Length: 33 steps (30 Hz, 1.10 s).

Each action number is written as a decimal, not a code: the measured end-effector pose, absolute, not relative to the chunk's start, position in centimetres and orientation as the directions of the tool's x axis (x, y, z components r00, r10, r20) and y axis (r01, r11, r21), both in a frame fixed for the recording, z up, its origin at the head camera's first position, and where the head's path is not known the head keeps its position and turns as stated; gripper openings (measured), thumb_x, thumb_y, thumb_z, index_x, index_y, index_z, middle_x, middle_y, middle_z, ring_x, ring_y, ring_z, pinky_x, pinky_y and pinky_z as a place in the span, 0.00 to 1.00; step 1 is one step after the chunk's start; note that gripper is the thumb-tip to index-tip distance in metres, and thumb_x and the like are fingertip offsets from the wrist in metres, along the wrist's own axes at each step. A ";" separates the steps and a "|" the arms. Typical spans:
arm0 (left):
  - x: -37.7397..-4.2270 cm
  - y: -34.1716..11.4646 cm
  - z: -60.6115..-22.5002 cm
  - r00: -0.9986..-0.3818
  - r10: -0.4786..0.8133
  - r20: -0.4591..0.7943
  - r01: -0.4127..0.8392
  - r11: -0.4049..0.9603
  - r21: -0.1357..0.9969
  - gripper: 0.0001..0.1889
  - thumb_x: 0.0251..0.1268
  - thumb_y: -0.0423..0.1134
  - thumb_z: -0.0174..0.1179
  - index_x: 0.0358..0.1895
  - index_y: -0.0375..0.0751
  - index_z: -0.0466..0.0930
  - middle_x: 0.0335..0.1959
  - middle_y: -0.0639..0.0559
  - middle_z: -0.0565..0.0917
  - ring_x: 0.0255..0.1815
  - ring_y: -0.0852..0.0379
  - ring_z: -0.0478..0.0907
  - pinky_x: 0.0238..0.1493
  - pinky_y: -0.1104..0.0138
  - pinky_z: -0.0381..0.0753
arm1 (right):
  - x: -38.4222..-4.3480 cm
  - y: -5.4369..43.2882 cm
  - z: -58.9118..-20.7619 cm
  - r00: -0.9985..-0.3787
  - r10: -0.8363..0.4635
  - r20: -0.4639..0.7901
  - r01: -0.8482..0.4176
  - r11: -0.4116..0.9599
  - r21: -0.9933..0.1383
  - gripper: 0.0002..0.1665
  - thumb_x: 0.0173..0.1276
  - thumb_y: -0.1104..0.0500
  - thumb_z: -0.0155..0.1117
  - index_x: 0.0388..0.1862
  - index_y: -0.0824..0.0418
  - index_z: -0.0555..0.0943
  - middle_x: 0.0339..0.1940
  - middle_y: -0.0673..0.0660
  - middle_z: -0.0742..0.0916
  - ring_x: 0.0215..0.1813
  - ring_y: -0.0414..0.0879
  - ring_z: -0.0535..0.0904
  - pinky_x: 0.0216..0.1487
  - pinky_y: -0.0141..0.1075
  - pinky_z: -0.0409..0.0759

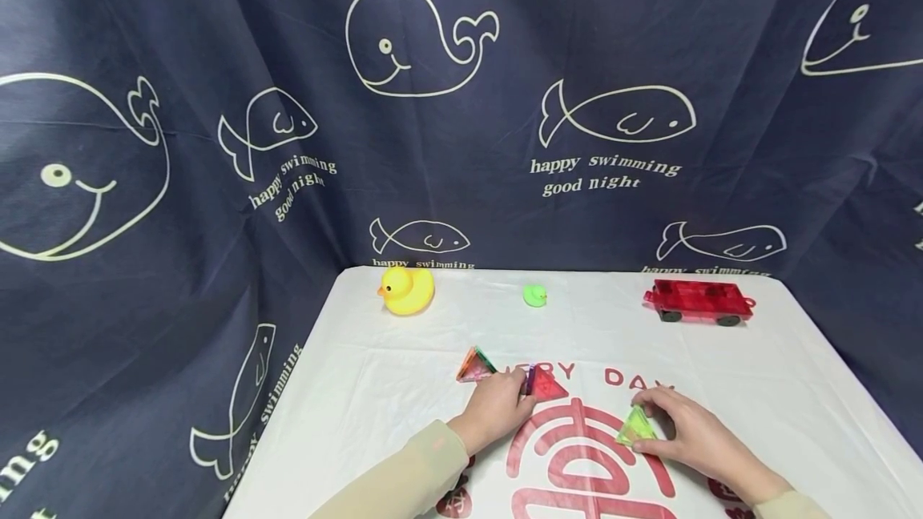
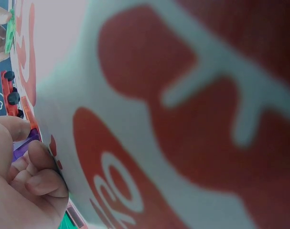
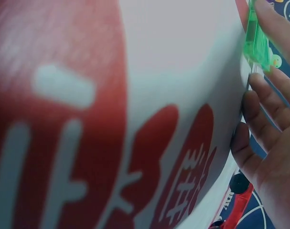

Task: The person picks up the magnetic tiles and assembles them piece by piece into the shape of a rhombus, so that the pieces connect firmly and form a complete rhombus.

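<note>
My left hand (image 1: 497, 405) pinches a purple tile (image 1: 531, 380) by its edge. In the left wrist view this purple tile (image 2: 25, 145) shows between thumb and forefinger. Against it on the right lies a red triangular tile (image 1: 550, 385); whether the two touch is hard to tell. Just beyond the left hand stands a triangular group of tiles with orange and green edges (image 1: 476, 364), partly covered by the fingers. My right hand (image 1: 688, 432) holds a yellow-green triangular tile (image 1: 637, 426) between thumb and fingers, which looks bright green (image 3: 257, 40) in the right wrist view.
Along the back of the white printed tablecloth (image 1: 346, 391) sit a yellow rubber duck (image 1: 408, 291), a small green duck (image 1: 535, 295) and a red toy wagon with black wheels (image 1: 701, 302). A dark blue curtain (image 1: 461, 142) with whale and fish drawings hangs behind the table.
</note>
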<state>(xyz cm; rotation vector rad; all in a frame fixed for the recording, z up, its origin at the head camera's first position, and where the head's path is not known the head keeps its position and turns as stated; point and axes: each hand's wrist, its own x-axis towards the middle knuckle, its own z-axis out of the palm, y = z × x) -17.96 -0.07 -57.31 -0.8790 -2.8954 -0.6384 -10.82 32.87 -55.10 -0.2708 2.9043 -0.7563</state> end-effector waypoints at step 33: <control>-17.9 0.0 -57.1 -0.843 0.519 0.141 0.532 0.767 0.358 0.12 0.69 0.47 0.67 0.43 0.42 0.80 0.27 0.53 0.82 0.28 0.59 0.81 0.29 0.63 0.78 | -13.2 30.9 -54.7 -0.982 -0.189 -0.021 -0.141 0.797 -0.587 0.25 0.58 0.52 0.84 0.48 0.56 0.80 0.29 0.47 0.75 0.32 0.40 0.69 0.33 0.36 0.67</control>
